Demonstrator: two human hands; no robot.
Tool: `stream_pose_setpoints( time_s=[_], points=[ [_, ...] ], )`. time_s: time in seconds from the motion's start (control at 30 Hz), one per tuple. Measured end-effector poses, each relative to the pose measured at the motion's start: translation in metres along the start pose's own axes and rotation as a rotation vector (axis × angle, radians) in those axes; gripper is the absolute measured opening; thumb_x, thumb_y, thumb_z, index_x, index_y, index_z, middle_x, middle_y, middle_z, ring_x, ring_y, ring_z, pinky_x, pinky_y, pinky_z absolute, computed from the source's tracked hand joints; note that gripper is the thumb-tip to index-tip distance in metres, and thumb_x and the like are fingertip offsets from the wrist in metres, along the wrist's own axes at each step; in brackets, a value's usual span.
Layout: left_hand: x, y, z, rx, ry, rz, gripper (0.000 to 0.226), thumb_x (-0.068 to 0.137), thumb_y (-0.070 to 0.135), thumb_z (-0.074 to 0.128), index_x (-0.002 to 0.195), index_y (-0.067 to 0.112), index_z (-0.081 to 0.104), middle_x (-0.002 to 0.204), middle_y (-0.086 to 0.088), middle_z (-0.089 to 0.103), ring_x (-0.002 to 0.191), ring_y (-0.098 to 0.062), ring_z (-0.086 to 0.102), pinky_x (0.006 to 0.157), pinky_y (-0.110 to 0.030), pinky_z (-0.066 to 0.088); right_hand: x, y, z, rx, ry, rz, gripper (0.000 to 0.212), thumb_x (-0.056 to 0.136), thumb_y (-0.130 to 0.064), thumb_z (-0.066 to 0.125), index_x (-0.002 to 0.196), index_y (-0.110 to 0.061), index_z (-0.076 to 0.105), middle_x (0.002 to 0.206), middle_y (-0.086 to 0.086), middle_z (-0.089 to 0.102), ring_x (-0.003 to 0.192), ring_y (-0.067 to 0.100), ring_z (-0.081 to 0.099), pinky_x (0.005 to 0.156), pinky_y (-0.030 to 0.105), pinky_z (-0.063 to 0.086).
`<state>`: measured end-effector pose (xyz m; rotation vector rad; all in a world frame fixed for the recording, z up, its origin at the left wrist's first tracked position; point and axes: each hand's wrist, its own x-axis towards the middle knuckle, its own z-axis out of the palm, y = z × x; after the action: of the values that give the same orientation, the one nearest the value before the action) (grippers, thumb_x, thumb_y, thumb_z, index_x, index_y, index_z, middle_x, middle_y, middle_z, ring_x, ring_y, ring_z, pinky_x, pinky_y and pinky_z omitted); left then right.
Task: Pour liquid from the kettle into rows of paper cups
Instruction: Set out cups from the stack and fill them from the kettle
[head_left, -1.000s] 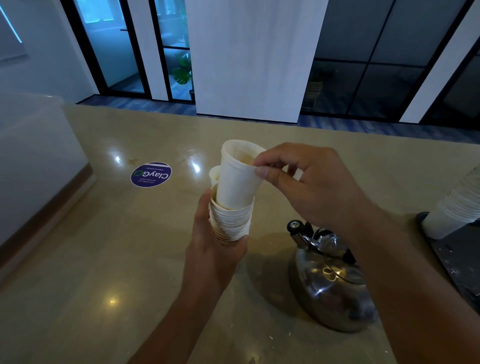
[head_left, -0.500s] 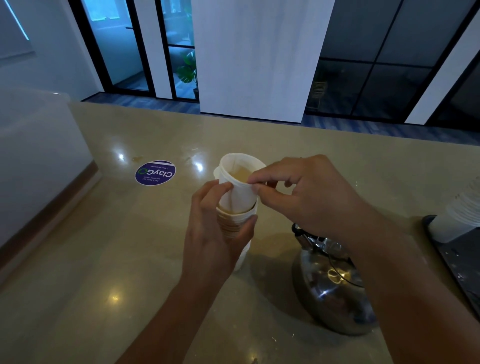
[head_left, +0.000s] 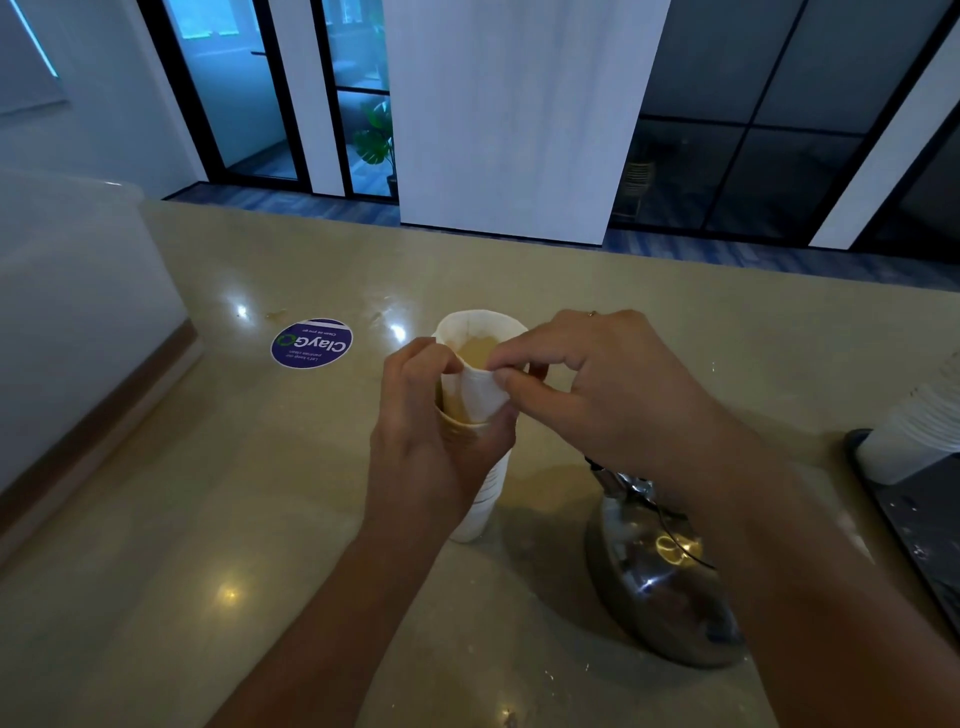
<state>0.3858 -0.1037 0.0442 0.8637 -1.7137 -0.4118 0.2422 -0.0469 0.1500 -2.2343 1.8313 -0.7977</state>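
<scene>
My left hand (head_left: 434, 441) grips a stack of white paper cups (head_left: 485, 499) just above the counter, near its middle. The top cup (head_left: 480, 358) sticks out of the stack, tilted, its beige inside showing. My right hand (head_left: 587, 384) pinches that cup's rim between thumb and fingers. A shiny steel kettle (head_left: 660, 577) with a black handle stands on the counter to the right, partly hidden under my right forearm.
The beige stone counter (head_left: 208, 519) carries a round purple sticker (head_left: 311, 343) at the back left. A second stack of white cups (head_left: 919, 431) lies at the right edge beside a dark tray (head_left: 914, 535). A white wall panel (head_left: 78, 312) borders the left.
The stack has dropped lower toward the counter. My left hand's fingers moved up to the top cup, and my right hand followed down, still pinching its rim.
</scene>
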Motion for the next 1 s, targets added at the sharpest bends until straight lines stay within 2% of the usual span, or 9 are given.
stream_pose_setpoints(
  time_s=[0.07, 0.17, 0.33, 0.47, 0.53, 0.57, 0.7, 0.87, 1.0],
  points=[
    [0.001, 0.001, 0.001, -0.001, -0.011, -0.011, 0.061, 0.079, 0.044, 0.072, 0.123, 0.008, 0.05, 0.124, -0.013, 0.056, 0.106, -0.012, 0.053, 0.087, -0.003, 0.04, 0.0, 0.0, 0.002, 0.002, 0.025, -0.004, 0.021, 0.097, -0.026, 0.064, 0.114, -0.027, 0.077, 0.104, -0.005, 0.075, 0.09, 0.015, 0.064, 0.086, 0.036, 0.052],
    [0.002, 0.003, 0.003, 0.001, -0.021, -0.036, 0.061, 0.079, 0.043, 0.07, 0.121, 0.002, 0.054, 0.121, -0.014, 0.056, 0.104, -0.015, 0.055, 0.084, -0.003, 0.041, 0.0, 0.0, 0.003, -0.017, 0.024, 0.002, 0.023, 0.098, -0.029, 0.062, 0.116, -0.029, 0.076, 0.106, -0.006, 0.075, 0.091, 0.014, 0.063, 0.086, 0.035, 0.051],
    [0.004, 0.004, 0.005, 0.008, 0.009, -0.022, 0.055, 0.08, 0.041, 0.071, 0.121, 0.016, 0.044, 0.119, -0.014, 0.055, 0.099, -0.006, 0.05, 0.081, -0.001, 0.04, 0.002, 0.003, 0.007, -0.019, 0.091, -0.035, 0.021, 0.098, -0.03, 0.061, 0.112, -0.029, 0.077, 0.1, -0.011, 0.074, 0.087, 0.013, 0.062, 0.08, 0.031, 0.049],
    [0.011, 0.013, 0.005, -0.083, -0.009, -0.1, 0.081, 0.075, 0.027, 0.085, 0.131, 0.031, 0.026, 0.121, -0.002, 0.058, 0.095, -0.014, 0.064, 0.073, -0.013, 0.052, 0.004, 0.007, 0.0, 0.064, 0.27, -0.112, 0.02, 0.093, -0.026, 0.064, 0.107, -0.023, 0.079, 0.086, -0.02, 0.062, 0.078, 0.009, 0.062, 0.073, 0.025, 0.049],
    [0.022, 0.019, 0.003, -0.116, -0.038, -0.165, 0.095, 0.071, 0.031, 0.086, 0.138, 0.037, 0.018, 0.114, 0.006, 0.062, 0.09, -0.011, 0.067, 0.071, -0.022, 0.056, 0.007, 0.008, -0.007, 0.117, 0.315, -0.13, 0.018, 0.093, -0.026, 0.067, 0.107, -0.025, 0.078, 0.087, -0.019, 0.068, 0.082, 0.007, 0.064, 0.076, 0.019, 0.049],
    [0.028, 0.021, 0.003, -0.118, -0.058, -0.185, 0.1, 0.07, 0.033, 0.087, 0.14, 0.04, 0.017, 0.109, 0.011, 0.062, 0.087, -0.007, 0.067, 0.07, -0.02, 0.055, 0.009, 0.008, -0.011, 0.131, 0.333, -0.133, 0.018, 0.093, -0.025, 0.067, 0.108, -0.025, 0.078, 0.09, -0.018, 0.07, 0.086, 0.006, 0.064, 0.077, 0.015, 0.047],
    [0.054, 0.027, 0.0, -0.049, -0.128, -0.198, 0.097, 0.068, 0.034, 0.087, 0.139, 0.046, 0.022, 0.094, 0.027, 0.055, 0.081, 0.012, 0.059, 0.062, -0.002, 0.043, 0.014, 0.015, -0.024, 0.112, 0.378, -0.126, 0.016, 0.095, -0.022, 0.065, 0.106, -0.022, 0.076, 0.091, -0.029, 0.063, 0.089, -0.01, 0.059, 0.078, 0.005, 0.042],
    [0.065, 0.032, 0.003, 0.038, -0.24, -0.182, 0.086, 0.071, 0.033, 0.086, 0.141, 0.032, 0.036, 0.097, 0.025, 0.049, 0.088, -0.004, 0.051, 0.064, -0.001, 0.036, 0.012, 0.023, -0.03, 0.076, 0.423, -0.091, 0.013, 0.098, -0.019, 0.061, 0.105, -0.018, 0.072, 0.083, -0.024, 0.06, 0.082, 0.001, 0.058, 0.07, 0.01, 0.041],
    [0.059, 0.026, 0.001, 0.036, -0.295, -0.181, 0.08, 0.072, 0.033, 0.084, 0.138, 0.033, 0.039, 0.095, 0.026, 0.049, 0.088, -0.008, 0.053, 0.066, -0.004, 0.035, 0.014, 0.027, -0.048, 0.131, 0.59, -0.071, 0.013, 0.101, -0.018, 0.056, 0.104, -0.016, 0.069, 0.077, -0.025, 0.057, 0.072, -0.005, 0.054, 0.068, 0.008, 0.039]
  ],
)
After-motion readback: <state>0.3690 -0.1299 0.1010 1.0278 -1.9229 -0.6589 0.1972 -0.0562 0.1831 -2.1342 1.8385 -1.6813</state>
